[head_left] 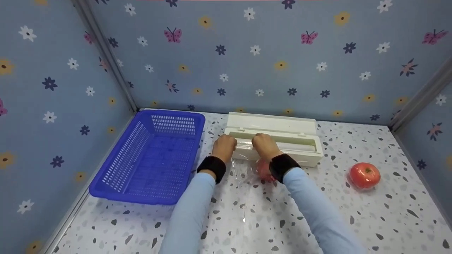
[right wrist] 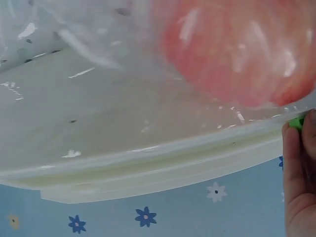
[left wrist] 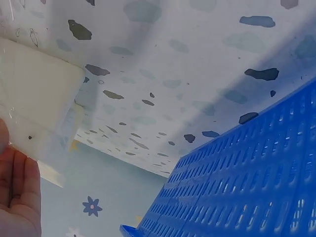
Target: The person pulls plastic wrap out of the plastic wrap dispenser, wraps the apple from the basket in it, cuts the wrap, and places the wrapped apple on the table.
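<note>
A cream cling film dispenser box (head_left: 300, 157) lies with its lid raised, a film roll (head_left: 296, 146) inside. Clear cling film (head_left: 242, 174) stretches from it toward me over a red tomato (head_left: 263, 169), which shows blurred through the film in the right wrist view. At the box's left front edge, my left hand (head_left: 224, 147) has curled fingers and seems to pinch the film; its exact hold is partly hidden. My right hand (head_left: 265, 145), near the middle of the front edge, pinches a small green slide cutter (right wrist: 297, 122), seen only in the right wrist view.
To the left stands a blue perforated basket (head_left: 192, 158). A second red tomato (head_left: 364, 175) sits on the right of the speckled table (head_left: 353, 218). Patterned panels (head_left: 268, 67) close off the back and both sides.
</note>
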`<state>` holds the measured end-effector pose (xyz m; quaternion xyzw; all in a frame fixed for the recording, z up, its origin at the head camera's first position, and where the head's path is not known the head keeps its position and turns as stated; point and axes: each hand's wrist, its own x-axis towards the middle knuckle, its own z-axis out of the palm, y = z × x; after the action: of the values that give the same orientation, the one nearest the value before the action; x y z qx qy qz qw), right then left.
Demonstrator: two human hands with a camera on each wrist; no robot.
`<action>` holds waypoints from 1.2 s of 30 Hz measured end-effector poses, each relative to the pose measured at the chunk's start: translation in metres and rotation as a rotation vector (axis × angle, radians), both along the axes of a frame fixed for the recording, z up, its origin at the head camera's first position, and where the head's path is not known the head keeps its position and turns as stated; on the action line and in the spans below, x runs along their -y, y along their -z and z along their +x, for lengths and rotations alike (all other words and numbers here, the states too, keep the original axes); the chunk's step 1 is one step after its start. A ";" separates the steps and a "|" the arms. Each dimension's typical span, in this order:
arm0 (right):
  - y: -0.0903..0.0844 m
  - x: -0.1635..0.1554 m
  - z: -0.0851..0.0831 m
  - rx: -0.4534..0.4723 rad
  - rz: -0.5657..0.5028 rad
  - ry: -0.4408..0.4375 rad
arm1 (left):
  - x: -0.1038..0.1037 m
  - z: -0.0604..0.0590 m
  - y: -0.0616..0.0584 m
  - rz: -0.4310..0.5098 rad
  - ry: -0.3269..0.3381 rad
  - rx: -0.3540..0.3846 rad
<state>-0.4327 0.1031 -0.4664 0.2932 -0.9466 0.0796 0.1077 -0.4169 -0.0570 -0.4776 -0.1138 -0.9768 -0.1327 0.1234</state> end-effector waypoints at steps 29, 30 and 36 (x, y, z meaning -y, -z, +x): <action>0.000 -0.054 -0.001 -0.033 -0.082 -0.088 | -0.002 -0.004 0.000 0.052 -0.006 -0.012; 0.000 -0.056 0.000 -0.037 -0.081 -0.088 | -0.002 -0.004 0.001 0.052 -0.005 -0.004; -0.004 -0.074 -0.003 -0.028 -0.085 -0.068 | 0.000 -0.005 -0.002 0.067 -0.013 0.012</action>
<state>-0.4353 0.1773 -0.4628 0.3216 -0.9302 0.1194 0.1306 -0.4221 -0.0574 -0.4752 -0.1026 -0.9733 -0.1651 0.1223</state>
